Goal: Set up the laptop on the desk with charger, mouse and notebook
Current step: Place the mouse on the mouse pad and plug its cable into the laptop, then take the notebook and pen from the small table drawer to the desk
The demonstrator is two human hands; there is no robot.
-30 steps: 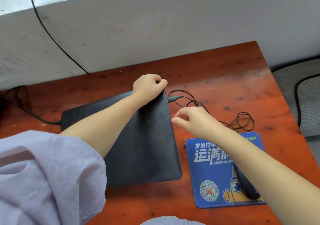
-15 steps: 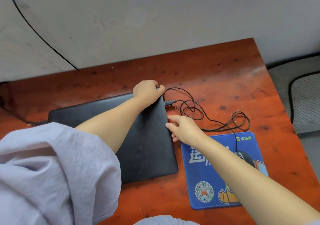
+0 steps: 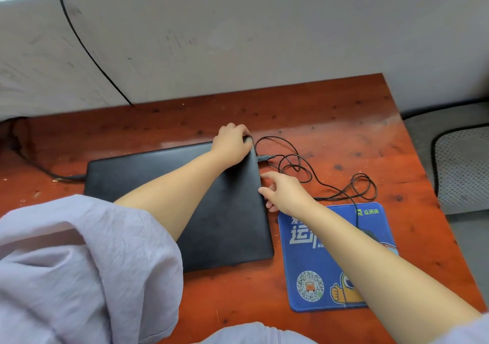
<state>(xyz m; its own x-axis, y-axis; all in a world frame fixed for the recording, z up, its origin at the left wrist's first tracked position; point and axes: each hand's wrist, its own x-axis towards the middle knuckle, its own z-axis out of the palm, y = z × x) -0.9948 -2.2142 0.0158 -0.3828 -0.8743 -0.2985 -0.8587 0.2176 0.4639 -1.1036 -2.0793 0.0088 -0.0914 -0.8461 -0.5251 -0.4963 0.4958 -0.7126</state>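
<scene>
Gripping the closed laptop (image 3: 148, 179) at its far corner, the left hand (image 3: 232, 142) steadied it; the right hand (image 3: 284, 191), fingers loosely spread, touched its near edge, likely needing to lift the lid next.

The closed laptop (image 3: 169, 185) was gripped at its far right corner by the left hand (image 3: 232, 140); its right edge was touched by the right hand (image 3: 285, 193).

We see a scuffed reddish-brown wooden counter (image 3: 330, 121) set against a scratched, off-white plastered wall (image 3: 238, 31). A thin black cable (image 3: 87, 52) runs down the wall. At right lies grey floor (image 3: 471, 238) with a black-edged grey mesh cushion (image 3: 465, 164).
</scene>
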